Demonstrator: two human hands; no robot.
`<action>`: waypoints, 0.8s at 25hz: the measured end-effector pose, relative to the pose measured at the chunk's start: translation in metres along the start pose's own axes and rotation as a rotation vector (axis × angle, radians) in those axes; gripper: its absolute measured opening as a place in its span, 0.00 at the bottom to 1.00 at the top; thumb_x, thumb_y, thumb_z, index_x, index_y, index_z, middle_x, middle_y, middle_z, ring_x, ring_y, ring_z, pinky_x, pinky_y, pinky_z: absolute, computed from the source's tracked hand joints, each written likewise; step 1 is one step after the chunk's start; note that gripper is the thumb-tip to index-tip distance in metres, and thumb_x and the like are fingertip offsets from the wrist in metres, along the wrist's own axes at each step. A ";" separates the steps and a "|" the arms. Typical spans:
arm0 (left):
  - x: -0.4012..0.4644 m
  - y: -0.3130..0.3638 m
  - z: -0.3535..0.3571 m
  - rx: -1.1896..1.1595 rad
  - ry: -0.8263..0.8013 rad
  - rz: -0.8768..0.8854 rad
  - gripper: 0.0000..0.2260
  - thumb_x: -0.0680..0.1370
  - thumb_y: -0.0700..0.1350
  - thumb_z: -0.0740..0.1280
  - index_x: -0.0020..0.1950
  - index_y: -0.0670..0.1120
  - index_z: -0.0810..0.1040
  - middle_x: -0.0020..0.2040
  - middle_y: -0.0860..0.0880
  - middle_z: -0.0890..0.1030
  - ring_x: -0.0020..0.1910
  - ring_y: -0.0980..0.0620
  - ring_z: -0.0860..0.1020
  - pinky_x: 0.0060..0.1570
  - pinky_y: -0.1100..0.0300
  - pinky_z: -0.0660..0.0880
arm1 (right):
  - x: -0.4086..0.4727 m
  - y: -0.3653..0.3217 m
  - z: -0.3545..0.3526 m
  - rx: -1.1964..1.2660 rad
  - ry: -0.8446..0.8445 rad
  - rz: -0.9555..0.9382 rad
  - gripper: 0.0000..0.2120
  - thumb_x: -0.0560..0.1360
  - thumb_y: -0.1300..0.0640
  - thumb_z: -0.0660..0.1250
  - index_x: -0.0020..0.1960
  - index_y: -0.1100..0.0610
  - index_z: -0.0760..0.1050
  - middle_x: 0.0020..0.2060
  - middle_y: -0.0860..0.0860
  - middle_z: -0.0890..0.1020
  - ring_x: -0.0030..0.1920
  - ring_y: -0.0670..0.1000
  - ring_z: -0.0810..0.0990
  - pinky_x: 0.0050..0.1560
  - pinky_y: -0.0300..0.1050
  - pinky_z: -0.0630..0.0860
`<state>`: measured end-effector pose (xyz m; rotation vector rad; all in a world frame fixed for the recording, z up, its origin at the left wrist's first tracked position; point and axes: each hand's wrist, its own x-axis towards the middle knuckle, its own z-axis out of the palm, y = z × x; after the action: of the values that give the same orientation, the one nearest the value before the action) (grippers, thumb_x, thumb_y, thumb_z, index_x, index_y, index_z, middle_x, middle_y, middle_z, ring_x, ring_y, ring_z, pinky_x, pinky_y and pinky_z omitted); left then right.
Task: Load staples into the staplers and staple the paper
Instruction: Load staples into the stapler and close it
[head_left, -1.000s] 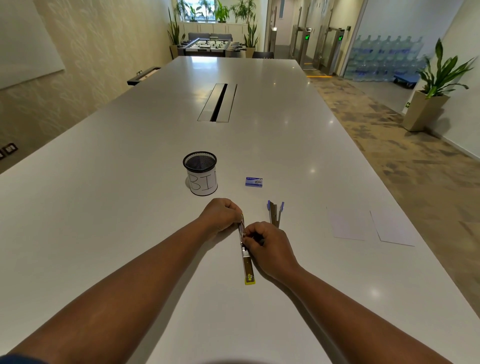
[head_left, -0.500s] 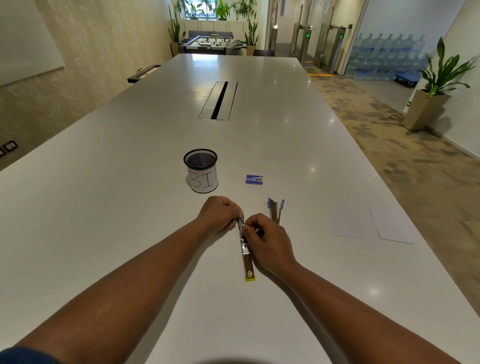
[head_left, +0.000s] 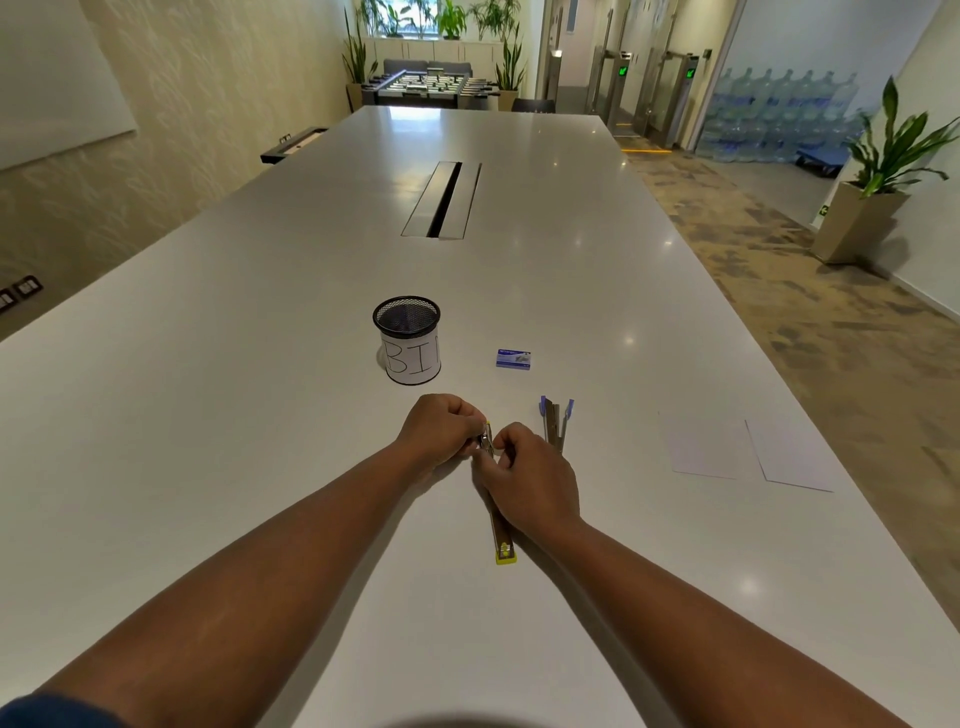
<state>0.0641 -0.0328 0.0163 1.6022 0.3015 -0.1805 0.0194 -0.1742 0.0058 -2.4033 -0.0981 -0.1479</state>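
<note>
yellow stapler (head_left: 503, 540) — far end now up, in both hands' (head_left: 530, 480) pinching grip — left hand (head_left: 439, 428) unmoved

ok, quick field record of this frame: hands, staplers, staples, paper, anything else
left hand: pinches far end of the yellow stapler
right hand: pinches the same end
yellow stapler: opened flat on table
blue stapler: open, untouched, right of hands
staple box: beyond the hands
paper: two sheets, far right
mesh cup: labelled BI
</note>
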 end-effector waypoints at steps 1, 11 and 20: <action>0.000 -0.001 0.000 0.014 0.008 0.013 0.04 0.73 0.29 0.67 0.45 0.32 0.81 0.33 0.40 0.80 0.26 0.51 0.74 0.30 0.60 0.73 | 0.000 0.001 -0.001 -0.023 -0.020 -0.005 0.13 0.74 0.40 0.66 0.45 0.49 0.73 0.32 0.45 0.77 0.33 0.47 0.77 0.37 0.49 0.78; -0.012 -0.013 0.003 0.316 0.150 0.211 0.17 0.75 0.46 0.74 0.63 0.46 0.79 0.54 0.50 0.81 0.54 0.53 0.79 0.54 0.59 0.76 | -0.002 0.003 -0.006 -0.020 0.024 0.019 0.14 0.70 0.46 0.68 0.35 0.56 0.74 0.27 0.50 0.77 0.31 0.53 0.79 0.37 0.53 0.80; -0.015 -0.003 0.013 -0.175 -0.042 0.012 0.07 0.78 0.33 0.68 0.55 0.32 0.77 0.37 0.38 0.77 0.27 0.50 0.74 0.27 0.59 0.72 | -0.007 0.010 -0.013 0.310 0.006 0.014 0.12 0.74 0.50 0.73 0.41 0.56 0.74 0.24 0.46 0.77 0.27 0.45 0.75 0.37 0.48 0.78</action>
<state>0.0500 -0.0472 0.0170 1.4255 0.2676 -0.1741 0.0129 -0.1910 0.0081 -2.0941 -0.0943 -0.1240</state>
